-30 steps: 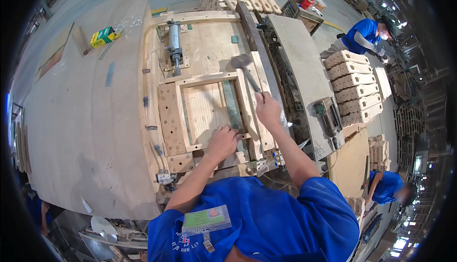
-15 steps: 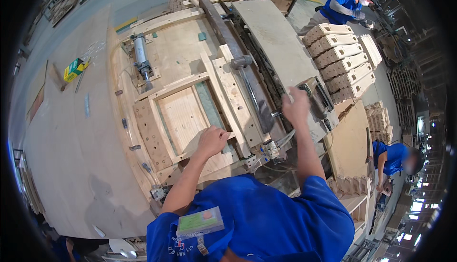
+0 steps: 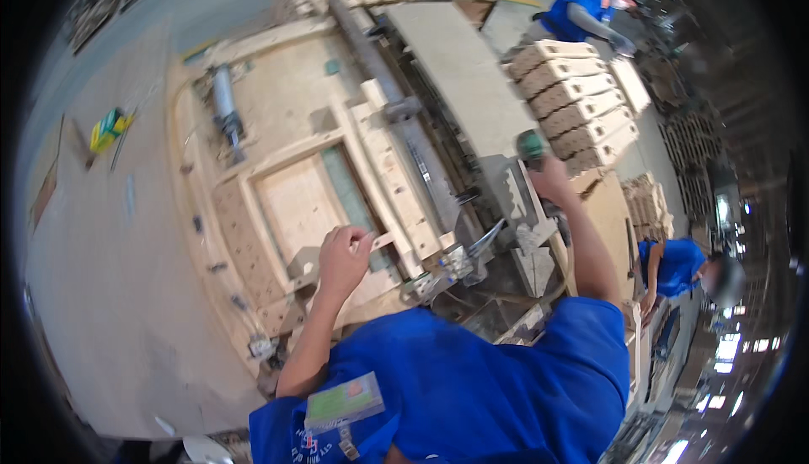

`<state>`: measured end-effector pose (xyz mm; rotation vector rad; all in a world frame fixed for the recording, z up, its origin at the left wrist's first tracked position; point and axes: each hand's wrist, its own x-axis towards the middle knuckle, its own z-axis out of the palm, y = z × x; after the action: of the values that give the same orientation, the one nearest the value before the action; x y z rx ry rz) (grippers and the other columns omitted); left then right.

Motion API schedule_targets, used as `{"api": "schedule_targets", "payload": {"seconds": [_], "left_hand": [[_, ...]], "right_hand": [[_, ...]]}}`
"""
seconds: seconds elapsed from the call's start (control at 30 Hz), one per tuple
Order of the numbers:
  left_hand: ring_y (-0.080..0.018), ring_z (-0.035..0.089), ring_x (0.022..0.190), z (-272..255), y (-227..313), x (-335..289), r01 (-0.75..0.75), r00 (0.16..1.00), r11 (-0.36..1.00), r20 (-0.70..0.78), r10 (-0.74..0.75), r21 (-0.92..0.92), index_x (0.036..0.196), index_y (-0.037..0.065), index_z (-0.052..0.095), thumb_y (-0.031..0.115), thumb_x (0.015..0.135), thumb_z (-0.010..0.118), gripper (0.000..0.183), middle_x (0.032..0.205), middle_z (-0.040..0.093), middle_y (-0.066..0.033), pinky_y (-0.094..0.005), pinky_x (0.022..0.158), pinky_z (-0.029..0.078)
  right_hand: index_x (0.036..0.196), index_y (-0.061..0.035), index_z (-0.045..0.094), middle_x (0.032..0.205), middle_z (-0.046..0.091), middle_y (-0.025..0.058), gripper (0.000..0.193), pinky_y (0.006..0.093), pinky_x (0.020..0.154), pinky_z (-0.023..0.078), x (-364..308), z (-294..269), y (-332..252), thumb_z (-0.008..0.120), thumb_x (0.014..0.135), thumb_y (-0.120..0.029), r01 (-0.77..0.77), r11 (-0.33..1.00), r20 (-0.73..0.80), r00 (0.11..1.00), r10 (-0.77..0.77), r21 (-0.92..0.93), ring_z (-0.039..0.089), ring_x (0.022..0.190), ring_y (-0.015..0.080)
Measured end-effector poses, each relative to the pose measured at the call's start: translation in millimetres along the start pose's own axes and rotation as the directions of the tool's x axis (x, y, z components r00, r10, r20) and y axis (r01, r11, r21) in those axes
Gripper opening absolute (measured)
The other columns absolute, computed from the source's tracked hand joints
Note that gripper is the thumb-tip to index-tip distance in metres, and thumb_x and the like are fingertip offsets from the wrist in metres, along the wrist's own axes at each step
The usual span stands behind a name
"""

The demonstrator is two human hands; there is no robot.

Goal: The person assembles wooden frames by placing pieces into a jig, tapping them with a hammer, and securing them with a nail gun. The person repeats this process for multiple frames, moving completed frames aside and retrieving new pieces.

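Note:
A rectangular wooden frame (image 3: 259,236) lies in a wooden jig on the bench. My left hand (image 3: 341,263) is over its near rail, fingers curled in; whether anything is inside them is hidden. The short end of that rail (image 3: 383,241) shows just right of the fingers. On the right, my right hand (image 3: 552,182) is wrapped round a nail gun (image 3: 531,147) with a green rounded end, raised at the edge of a long grey board (image 3: 459,59). Most of the tool's body is hidden or blurred.
A dark metal bar (image 3: 375,68) runs along the jig's right side. An air cylinder (image 3: 224,101) is mounted at its left. Stacked slotted wooden parts (image 3: 573,101) stand beyond the board. Two co-workers (image 3: 577,13) in blue are at the right. A green-yellow box (image 3: 108,129) lies left.
My right hand has taken hold of the nail gun that lay on the grey board and lifted it. My left hand stays near the frame's near rail. The whole view has shifted slightly.

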<state>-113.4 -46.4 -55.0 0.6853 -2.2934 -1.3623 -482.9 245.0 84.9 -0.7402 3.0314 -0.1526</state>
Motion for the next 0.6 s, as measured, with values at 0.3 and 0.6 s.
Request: {"api": "schedule_targets", "payload": {"seconds": [0.3,0.6], "left_hand": [[-0.0238,0.072,0.097,37,31,-48,0.344,0.846,0.813,0.531,-0.051,-0.469,0.122,0.002,0.072,0.041,0.107,0.067,0.042,0.106,0.077,-0.0137,-0.0359,0.085,0.055],[-0.0162,0.071,0.081,54,15,-43,0.686,0.659,0.603,0.700,-0.277,-0.407,0.130,0.001,0.065,0.045,0.110,0.062,0.049,0.099,0.074,-0.0091,-0.0328,0.072,0.060]], "right_hand": [[0.108,-0.0017,0.068,0.079,0.064,0.0011,0.014,0.0290,0.051,0.046,-139,-46,-165,0.067,0.100,-0.014,-0.347,0.558,0.491,0.862,-0.127,0.754,0.058,0.058,0.0101],[0.109,0.0013,0.065,0.072,0.064,0.0015,0.016,0.0292,0.052,0.047,-183,50,-218,0.067,0.101,-0.012,-0.378,0.637,0.615,0.765,-0.194,0.671,0.058,0.057,0.0081]]}}
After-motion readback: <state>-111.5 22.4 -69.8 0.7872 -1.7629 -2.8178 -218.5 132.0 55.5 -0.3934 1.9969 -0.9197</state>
